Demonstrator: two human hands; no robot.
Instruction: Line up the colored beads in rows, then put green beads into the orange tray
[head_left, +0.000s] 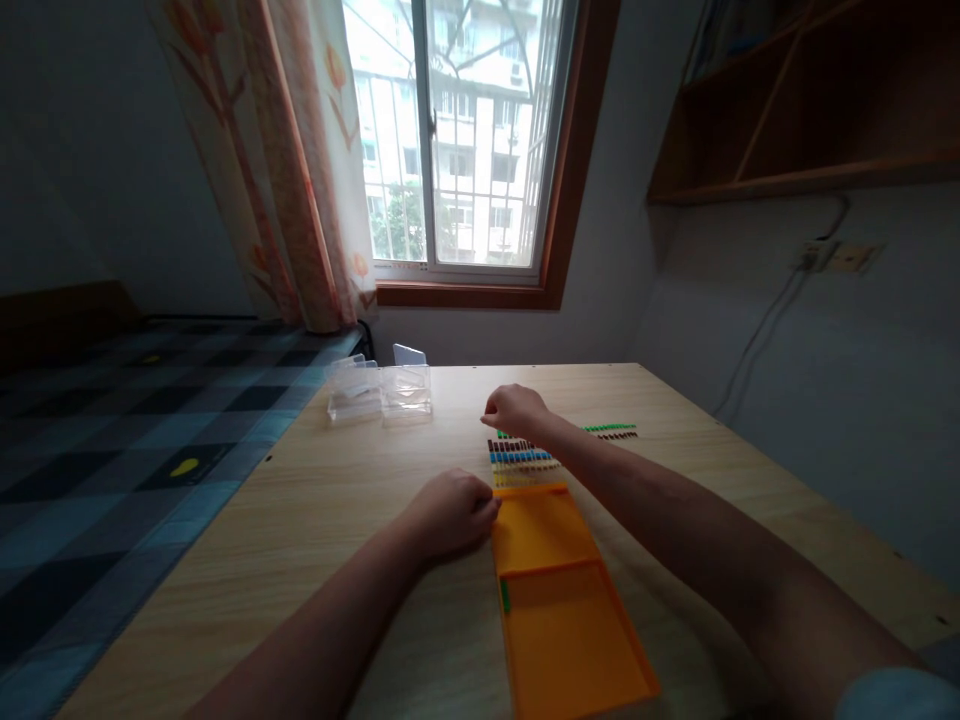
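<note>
Left hand (450, 512) fisted at the far-left corner of the shallow orange plastic tray (570, 620), right hand (514, 410) bunched over the rows of small coloured pieces (525, 460) just beyond it on the wooden tabletop (337, 500), grip unreadable: a dragged wrist could scatter the rows.

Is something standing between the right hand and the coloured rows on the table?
Nothing visible does. The right hand is at the far end of the coloured rows; the clear boxes stand apart to the left, the orange tray lies nearer the person.
</note>
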